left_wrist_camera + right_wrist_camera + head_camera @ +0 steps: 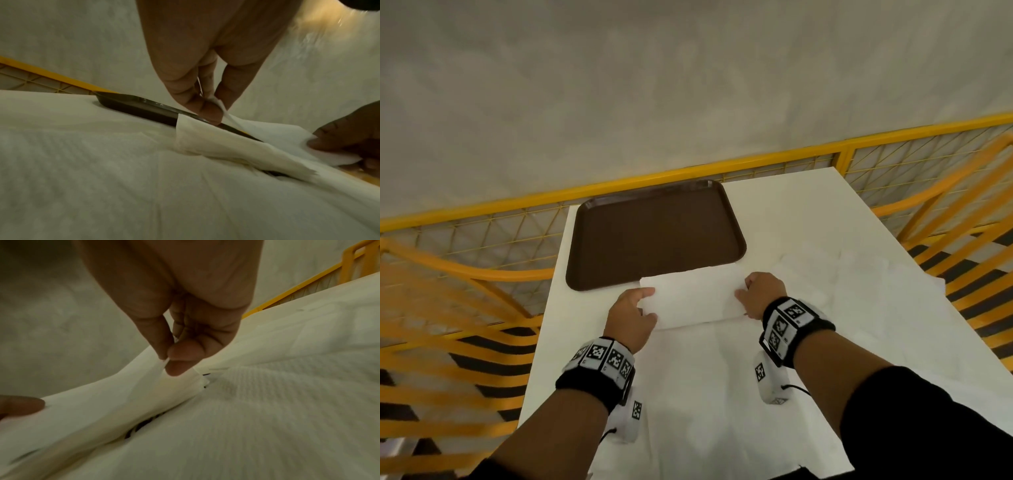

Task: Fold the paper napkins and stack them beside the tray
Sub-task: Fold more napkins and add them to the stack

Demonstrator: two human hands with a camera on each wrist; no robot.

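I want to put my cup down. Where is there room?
The brown tray holds nothing. The table is bare between the tray and the yellow fence. It is crowded nearer, where the left hand and right hand pinch a napkin.

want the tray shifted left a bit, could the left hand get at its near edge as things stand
Probably not right away. The left hand pinches one end of the napkin, the right hand the other. The tray lies just beyond, nothing between, but the napkin's far edge overlaps its near rim, so that grip must let go first.
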